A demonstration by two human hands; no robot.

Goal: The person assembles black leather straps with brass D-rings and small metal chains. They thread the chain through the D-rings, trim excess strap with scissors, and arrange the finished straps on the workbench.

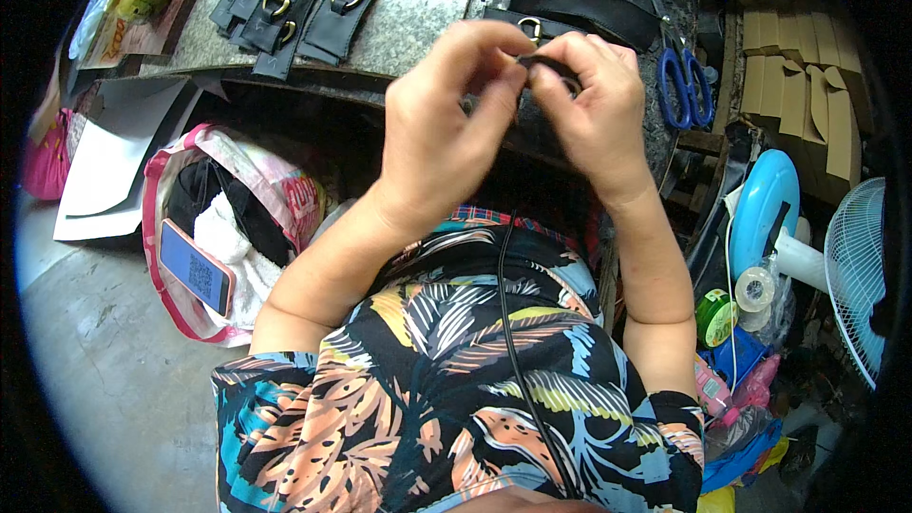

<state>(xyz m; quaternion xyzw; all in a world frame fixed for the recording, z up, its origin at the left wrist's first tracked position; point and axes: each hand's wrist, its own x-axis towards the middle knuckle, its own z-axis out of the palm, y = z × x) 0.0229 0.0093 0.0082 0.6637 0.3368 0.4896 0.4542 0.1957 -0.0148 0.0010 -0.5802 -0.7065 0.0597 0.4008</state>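
Observation:
Close together over the table's near edge, my left hand (446, 119) and my right hand (597, 109) pinch a narrow black strap (553, 63) between thumbs and fingers. The strap curves over at the right fingertips, and my fingers hide much of it. Just beyond them lie several wide black straps (570, 2), with a gold-coloured D-ring (528, 28) showing beside the fingertips. Further left on the tabletop, a row of black straps (328, 38) with gold-coloured rings lies side by side. Blue-handled scissors (686, 90) rest to the right of my right hand.
The speckled stone tabletop (408, 19) spans the far side. Below left stands a pink-edged bag (157, 218) with cloth and a phone (197, 266) on it. At right are brown cardboard pieces (798, 95), a fan (860, 271) and green tape (714, 317). A black cord (508, 323) hangs down my front.

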